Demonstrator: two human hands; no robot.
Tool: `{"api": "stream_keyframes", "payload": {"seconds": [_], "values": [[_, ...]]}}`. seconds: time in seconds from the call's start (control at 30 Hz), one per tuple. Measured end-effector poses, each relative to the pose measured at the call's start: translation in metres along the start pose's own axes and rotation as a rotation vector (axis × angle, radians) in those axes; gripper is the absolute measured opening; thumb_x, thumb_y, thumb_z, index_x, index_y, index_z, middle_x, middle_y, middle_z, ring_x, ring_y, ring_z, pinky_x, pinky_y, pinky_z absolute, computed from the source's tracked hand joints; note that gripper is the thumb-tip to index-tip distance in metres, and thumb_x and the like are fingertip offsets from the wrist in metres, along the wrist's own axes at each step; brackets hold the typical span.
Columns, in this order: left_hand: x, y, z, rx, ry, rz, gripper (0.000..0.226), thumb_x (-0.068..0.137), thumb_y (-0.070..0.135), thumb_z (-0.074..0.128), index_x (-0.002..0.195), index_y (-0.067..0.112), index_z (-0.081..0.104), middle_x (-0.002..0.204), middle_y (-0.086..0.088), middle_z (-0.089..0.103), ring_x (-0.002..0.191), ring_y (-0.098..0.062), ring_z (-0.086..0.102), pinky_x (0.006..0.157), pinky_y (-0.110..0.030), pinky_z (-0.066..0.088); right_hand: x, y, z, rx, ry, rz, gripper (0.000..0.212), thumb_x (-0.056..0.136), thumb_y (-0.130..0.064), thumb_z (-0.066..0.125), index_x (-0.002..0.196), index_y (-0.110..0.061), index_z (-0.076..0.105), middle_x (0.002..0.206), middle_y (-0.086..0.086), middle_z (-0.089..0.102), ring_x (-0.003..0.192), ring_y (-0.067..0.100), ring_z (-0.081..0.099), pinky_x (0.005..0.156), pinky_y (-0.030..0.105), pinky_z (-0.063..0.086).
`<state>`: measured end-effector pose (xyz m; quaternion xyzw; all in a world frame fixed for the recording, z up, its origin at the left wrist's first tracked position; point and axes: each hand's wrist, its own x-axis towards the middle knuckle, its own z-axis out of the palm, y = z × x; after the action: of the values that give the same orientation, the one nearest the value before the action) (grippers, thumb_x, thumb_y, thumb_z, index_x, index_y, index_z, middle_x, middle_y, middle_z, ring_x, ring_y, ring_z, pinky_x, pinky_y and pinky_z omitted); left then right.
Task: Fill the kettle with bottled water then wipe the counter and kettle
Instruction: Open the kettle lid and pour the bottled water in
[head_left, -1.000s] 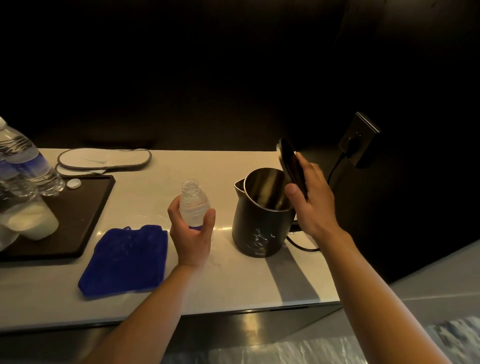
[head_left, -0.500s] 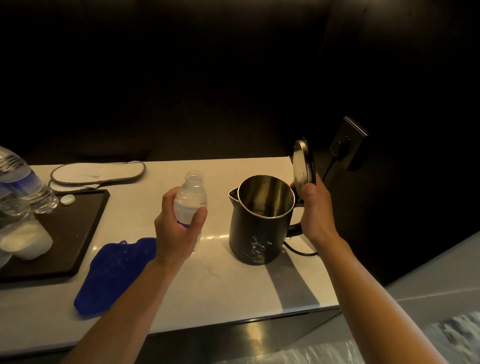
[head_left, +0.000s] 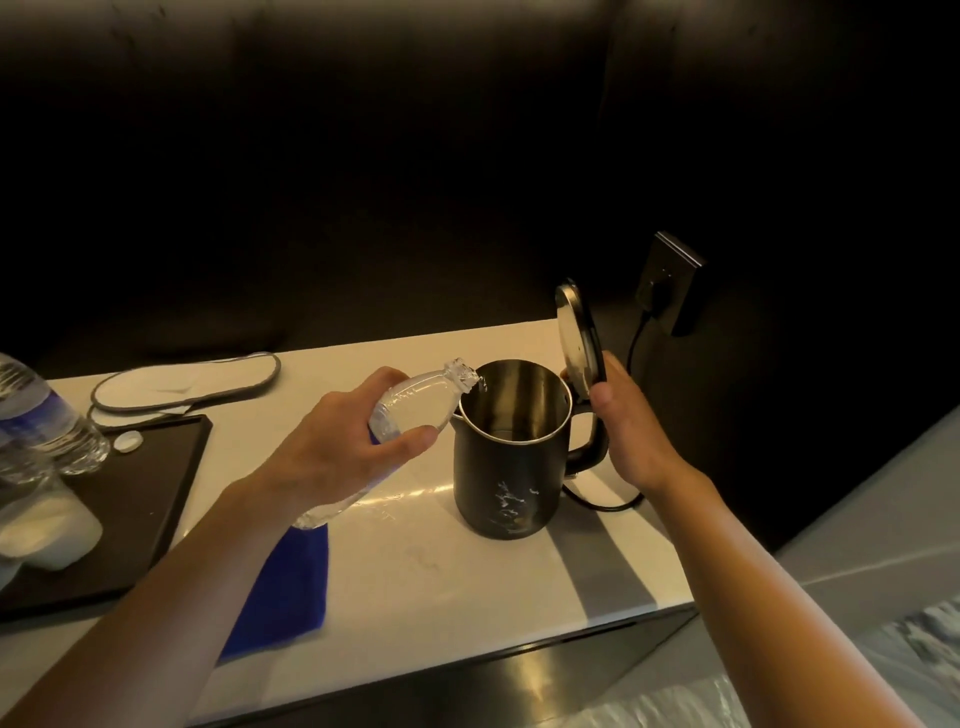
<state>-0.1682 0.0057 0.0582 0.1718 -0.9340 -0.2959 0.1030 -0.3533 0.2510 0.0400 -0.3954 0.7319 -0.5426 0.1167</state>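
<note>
Pale counter (head_left: 415, 561) runs under your arms; blue cloth (head_left: 291, 592) lies near left; your left hand (head_left: 343, 447) grips the tilted bottle (head_left: 415, 405) at the kettle (head_left: 511, 462) rim; your right hand (head_left: 623, 431) holds its lid (head_left: 574, 338) upright.

Head view, looking forward and down over the desk

A single wide-angle camera sits above and just in front of the kettle (head_left: 511, 457), close enough that both forearms run in from the bottom edge. It faces a dark wall behind the kettle; the desk (head_left: 447, 582) spreads left of it, its front edge crosses below it, and the frame bends at the sides.
</note>
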Motion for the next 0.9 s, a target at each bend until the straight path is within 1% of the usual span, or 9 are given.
{"api": "stream_keyframes", "payload": {"seconds": [0.13, 0.2, 0.33, 0.43, 0.5, 0.6, 0.7, 0.8, 0.9], "values": [[0.009, 0.006, -0.009, 0.069, -0.083, -0.017, 0.093, 0.062, 0.087, 0.042, 0.141, 0.038, 0.036, 0.143, -0.001, 0.057, 0.113, -0.028, 0.064, 0.085, -0.039, 0.06, -0.003, 0.0, -0.003, 0.004, -0.043, 0.081, 0.047, 0.088, -0.061, 0.036, 0.112, -0.03, 0.061, 0.112, -0.006, 0.062, 0.105, 0.003, 0.057, 0.087, 0.009, 0.041], [0.012, 0.008, -0.013, 0.099, -0.123, -0.025, 0.094, 0.061, 0.09, 0.04, 0.141, 0.04, 0.035, 0.144, -0.001, 0.056, 0.114, -0.03, 0.064, 0.085, -0.042, 0.061, -0.004, 0.0, -0.004, -0.002, -0.046, 0.085, 0.054, 0.086, -0.065, 0.036, 0.114, -0.025, 0.061, 0.112, -0.005, 0.062, 0.103, -0.001, 0.057, 0.085, 0.007, 0.04], [0.016, 0.012, -0.017, 0.138, -0.171, -0.019, 0.089, 0.064, 0.09, 0.042, 0.14, 0.043, 0.034, 0.142, -0.001, 0.058, 0.11, -0.029, 0.066, 0.084, -0.038, 0.06, -0.008, 0.001, -0.002, -0.029, -0.018, 0.042, 0.079, 0.079, -0.08, 0.038, 0.126, -0.018, 0.057, 0.111, -0.008, 0.062, 0.094, -0.009, 0.056, 0.079, 0.003, 0.04], [0.018, 0.015, -0.02, 0.169, -0.197, -0.025, 0.087, 0.067, 0.088, 0.042, 0.14, 0.043, 0.034, 0.142, -0.002, 0.058, 0.11, -0.029, 0.065, 0.085, -0.037, 0.059, -0.007, 0.004, -0.001, -0.043, 0.001, 0.069, 0.063, 0.083, -0.07, 0.038, 0.113, -0.02, 0.059, 0.102, -0.003, 0.064, 0.086, -0.004, 0.057, 0.075, 0.012, 0.044], [0.018, 0.017, -0.022, 0.18, -0.215, -0.032, 0.09, 0.064, 0.09, 0.039, 0.14, 0.043, 0.035, 0.141, -0.002, 0.058, 0.109, -0.029, 0.065, 0.085, -0.037, 0.059, -0.007, 0.004, -0.001, -0.057, 0.012, 0.085, 0.056, 0.082, -0.075, 0.038, 0.102, -0.027, 0.057, 0.096, -0.001, 0.063, 0.081, 0.001, 0.056, 0.075, 0.02, 0.046], [0.019, 0.02, -0.026, 0.184, -0.245, -0.04, 0.093, 0.06, 0.092, 0.039, 0.14, 0.043, 0.034, 0.142, -0.003, 0.057, 0.109, -0.028, 0.065, 0.085, -0.037, 0.059, -0.008, 0.003, -0.001, -0.073, 0.028, 0.075, 0.072, 0.072, -0.093, 0.034, 0.1, -0.03, 0.055, 0.096, -0.002, 0.062, 0.081, 0.004, 0.057, 0.075, 0.024, 0.048], [0.02, 0.022, -0.029, 0.205, -0.265, -0.049, 0.085, 0.066, 0.084, 0.045, 0.139, 0.042, 0.035, 0.143, -0.003, 0.056, 0.11, -0.027, 0.064, 0.084, -0.036, 0.059, -0.009, 0.004, -0.001, -0.085, 0.036, 0.074, 0.084, 0.068, -0.096, 0.033, 0.104, -0.024, 0.057, 0.097, 0.0, 0.063, 0.085, 0.013, 0.058, 0.078, 0.034, 0.05], [0.02, 0.025, -0.032, 0.226, -0.266, -0.059, 0.085, 0.066, 0.082, 0.045, 0.14, 0.042, 0.035, 0.143, -0.003, 0.056, 0.11, -0.026, 0.063, 0.081, -0.032, 0.057, -0.01, 0.004, 0.001, -0.091, 0.037, 0.096, 0.083, 0.071, -0.093, 0.035, 0.104, -0.02, 0.057, 0.099, 0.003, 0.064, 0.089, 0.021, 0.06, 0.081, 0.043, 0.052], [0.02, 0.03, -0.034, 0.237, -0.263, -0.061, 0.083, 0.069, 0.077, 0.047, 0.142, 0.039, 0.035, 0.145, -0.003, 0.054, 0.103, -0.019, 0.058, 0.078, -0.027, 0.052, -0.013, 0.002, 0.002, -0.09, 0.042, 0.114, 0.07, 0.076, -0.085, 0.039, 0.103, -0.023, 0.056, 0.099, 0.003, 0.064, 0.087, 0.015, 0.06, 0.082, 0.043, 0.053]]}}
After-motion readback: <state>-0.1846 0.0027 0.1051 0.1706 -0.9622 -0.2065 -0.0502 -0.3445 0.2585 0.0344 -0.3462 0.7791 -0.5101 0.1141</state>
